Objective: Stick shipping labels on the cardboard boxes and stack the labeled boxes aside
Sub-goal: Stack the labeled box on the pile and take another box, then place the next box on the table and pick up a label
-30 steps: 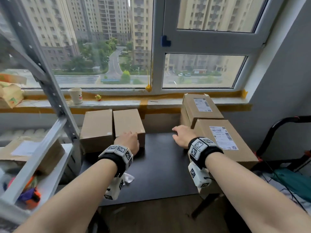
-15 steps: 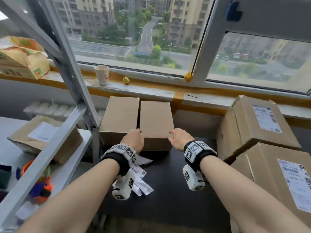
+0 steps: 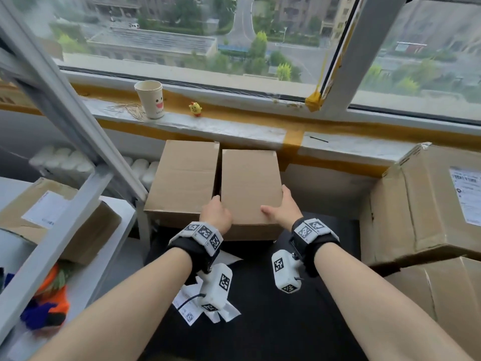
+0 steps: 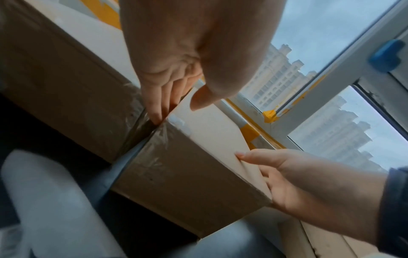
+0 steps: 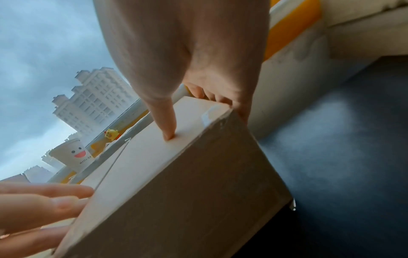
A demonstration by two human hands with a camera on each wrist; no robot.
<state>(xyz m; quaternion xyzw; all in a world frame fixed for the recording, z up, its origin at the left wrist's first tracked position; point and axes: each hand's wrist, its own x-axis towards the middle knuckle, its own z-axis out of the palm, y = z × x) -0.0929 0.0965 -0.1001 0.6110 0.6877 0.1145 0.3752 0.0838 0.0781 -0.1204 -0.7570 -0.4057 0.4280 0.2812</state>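
Note:
Two plain cardboard boxes stand side by side under the window sill. I hold the right box (image 3: 250, 186) from both sides. My left hand (image 3: 217, 216) grips its near left corner, thumb on top and fingers pushed into the gap beside the left box (image 3: 184, 181). In the left wrist view, my left hand (image 4: 176, 110) clamps that corner of the box (image 4: 187, 165). My right hand (image 3: 283, 209) grips the near right corner. In the right wrist view, my right hand (image 5: 194, 118) has its thumb pressed on the box (image 5: 187, 200) top and its fingers down the side. Loose shipping labels (image 3: 192, 306) lie under my left wrist.
Two larger labeled boxes are stacked at the right, the upper box (image 3: 421, 204) on the lower box (image 3: 442, 295). The black table (image 3: 273, 321) is bare near me. A grey shelf frame (image 3: 52, 105) with a labeled box (image 3: 65, 225) stands at the left. A paper cup (image 3: 151, 102) sits on the sill.
My right hand has left the labeled box at the right and taken the plain box's right corner. My left hand has settled round its left corner. The view has swung left and down.

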